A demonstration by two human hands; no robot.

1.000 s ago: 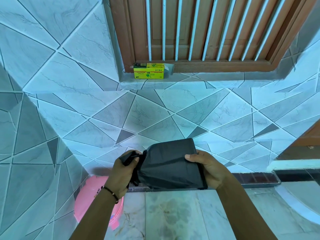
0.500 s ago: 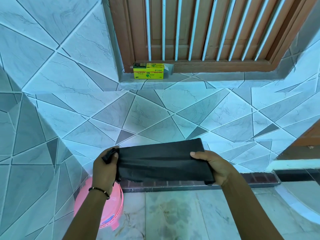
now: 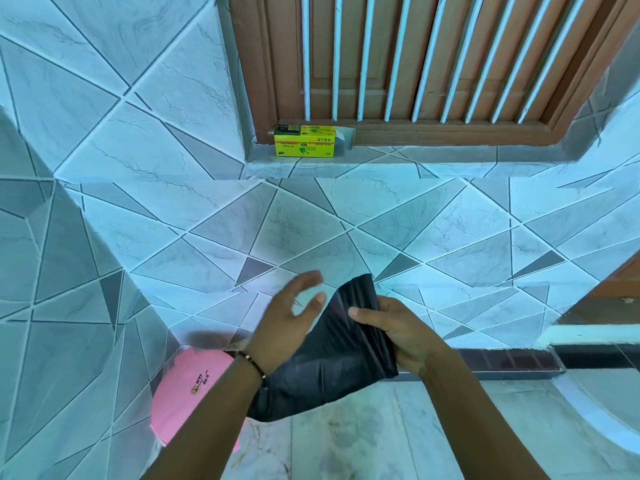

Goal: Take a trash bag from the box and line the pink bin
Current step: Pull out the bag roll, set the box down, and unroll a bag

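Observation:
A black trash bag (image 3: 332, 362) hangs folded in front of me, pinched at its upper right edge by my right hand (image 3: 391, 327). My left hand (image 3: 287, 317) is just left of the bag's top, fingers spread and holding nothing. The pink bin (image 3: 187, 393) stands on the floor at the lower left, partly hidden behind my left forearm and the bag. The yellow trash bag box (image 3: 304, 141) lies on the tiled window ledge above, its right end flap open.
A tiled wall (image 3: 311, 230) rises ahead, with a corner wall on the left. A brown wooden window frame with white bars (image 3: 415, 64) sits above the ledge. Marble floor (image 3: 363, 434) lies below, with a dark step strip (image 3: 502, 360) at the right.
My left hand has let go of the bag's left end and opened beside it. The bag, earlier stretched wide between both hands, now droops from my right hand alone.

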